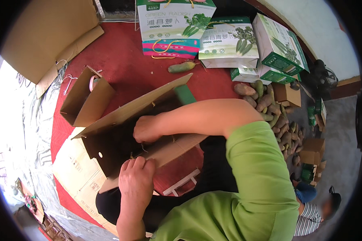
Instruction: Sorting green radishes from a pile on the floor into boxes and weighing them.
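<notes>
An open carton (173, 150) with brown cardboard flaps lies across my lap, its inside dark. My left hand (136, 180) is closed on the carton's near flap, fingertips at its edge next to a short bit of yellowish cord (131, 155). Reaching in from the right, my right hand (147, 129) is down inside the carton with curled fingers; what they hold, if anything, is hidden. Another cord end (153, 104) pokes through the far flap. A green patch (185, 94) shows at the carton's far right end.
Beyond the carton stands a small open box (88, 98) on red flooring (124, 48). One green radish (182, 67) lies near printed gift boxes (175, 24). Radishes (275, 108) are heaped at right. A person (309, 217) is at lower right. Flattened cardboard (78, 172) lies at left.
</notes>
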A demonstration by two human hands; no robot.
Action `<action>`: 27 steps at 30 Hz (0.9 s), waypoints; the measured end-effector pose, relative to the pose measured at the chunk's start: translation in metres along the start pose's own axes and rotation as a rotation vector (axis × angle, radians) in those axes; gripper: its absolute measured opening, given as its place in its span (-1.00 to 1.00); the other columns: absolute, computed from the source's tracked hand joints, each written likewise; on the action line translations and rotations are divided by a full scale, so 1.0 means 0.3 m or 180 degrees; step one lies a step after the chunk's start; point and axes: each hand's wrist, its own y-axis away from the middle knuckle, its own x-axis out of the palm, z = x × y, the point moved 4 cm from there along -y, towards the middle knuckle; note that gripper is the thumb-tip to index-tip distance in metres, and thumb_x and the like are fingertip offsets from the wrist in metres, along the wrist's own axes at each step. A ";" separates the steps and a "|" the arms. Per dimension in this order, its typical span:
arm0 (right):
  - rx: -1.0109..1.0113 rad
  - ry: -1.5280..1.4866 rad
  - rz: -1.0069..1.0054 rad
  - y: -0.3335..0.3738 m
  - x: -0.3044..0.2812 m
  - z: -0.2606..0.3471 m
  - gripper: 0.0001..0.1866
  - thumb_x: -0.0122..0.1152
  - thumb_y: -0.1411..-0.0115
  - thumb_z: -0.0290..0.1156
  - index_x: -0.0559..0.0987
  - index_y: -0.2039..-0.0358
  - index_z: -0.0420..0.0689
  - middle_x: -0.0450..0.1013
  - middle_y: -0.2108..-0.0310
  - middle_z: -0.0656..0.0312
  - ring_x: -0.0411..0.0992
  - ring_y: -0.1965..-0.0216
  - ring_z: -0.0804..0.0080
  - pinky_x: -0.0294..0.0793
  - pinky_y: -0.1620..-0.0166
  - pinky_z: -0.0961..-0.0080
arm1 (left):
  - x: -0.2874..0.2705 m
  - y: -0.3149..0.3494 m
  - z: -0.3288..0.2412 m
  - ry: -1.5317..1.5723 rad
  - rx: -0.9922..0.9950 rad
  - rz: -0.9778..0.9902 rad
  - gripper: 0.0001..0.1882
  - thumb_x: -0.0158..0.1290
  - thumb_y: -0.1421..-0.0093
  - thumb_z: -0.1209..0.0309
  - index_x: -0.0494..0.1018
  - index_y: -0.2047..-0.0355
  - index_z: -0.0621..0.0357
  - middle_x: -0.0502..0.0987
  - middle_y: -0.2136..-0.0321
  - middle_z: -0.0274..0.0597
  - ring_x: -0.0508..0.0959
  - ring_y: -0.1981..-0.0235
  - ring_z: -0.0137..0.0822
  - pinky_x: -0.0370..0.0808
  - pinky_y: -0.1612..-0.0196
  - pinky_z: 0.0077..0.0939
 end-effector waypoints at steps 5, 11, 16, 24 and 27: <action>0.0080 -0.0930 -0.2128 0.239 -0.292 0.043 -0.89 0.10 0.01 -0.42 0.57 0.47 -0.09 0.53 0.29 0.18 0.51 0.32 0.12 0.50 0.26 0.26 | 0.008 -0.018 -0.003 0.0020 0.0031 0.0022 -0.75 0.10 0.15 0.52 0.52 0.36 0.13 0.40 0.50 -0.17 0.48 0.36 -0.12 0.42 0.22 -0.28; 0.0914 -0.2667 -0.3870 0.601 -0.541 -0.018 -0.87 0.14 -0.13 -0.48 0.61 0.32 -0.19 0.54 0.45 0.24 0.48 0.41 0.60 0.45 0.32 0.61 | 0.003 0.005 0.002 -0.0052 0.0075 -0.0033 -0.86 -0.01 0.08 0.53 0.49 0.46 0.11 0.41 0.51 -0.19 0.50 0.36 -0.17 0.42 0.19 -0.30; 0.1655 -0.2643 -0.4491 0.909 -0.517 -0.129 -0.83 0.05 -0.25 -0.44 0.56 0.23 -0.21 0.53 0.22 0.25 0.52 0.27 0.54 0.53 0.32 0.61 | 0.004 0.010 -0.002 -0.0102 0.0000 0.0016 -0.78 0.06 0.14 0.47 0.54 0.40 0.12 0.43 0.50 -0.20 0.51 0.34 -0.16 0.43 0.20 -0.31; 0.2883 -0.3285 -0.5266 1.183 -0.184 -0.354 -0.85 0.05 -0.28 -0.37 0.50 0.28 -0.16 0.50 0.26 0.24 0.51 0.29 0.44 0.56 0.33 0.52 | -0.014 -0.007 -0.021 -0.0129 0.0027 -0.0146 -0.86 0.01 0.05 0.51 0.52 0.45 0.14 0.41 0.54 -0.21 0.49 0.39 -0.18 0.43 0.21 -0.33; 0.2977 -0.3626 -0.5339 1.203 -0.052 -0.420 -0.86 0.04 -0.29 -0.37 0.48 0.26 -0.16 0.48 0.24 0.22 0.49 0.27 0.40 0.58 0.25 0.43 | -0.014 -0.012 -0.020 -0.0149 -0.0012 -0.0061 -0.85 0.00 0.06 0.52 0.52 0.43 0.15 0.40 0.55 -0.20 0.49 0.40 -0.18 0.43 0.21 -0.33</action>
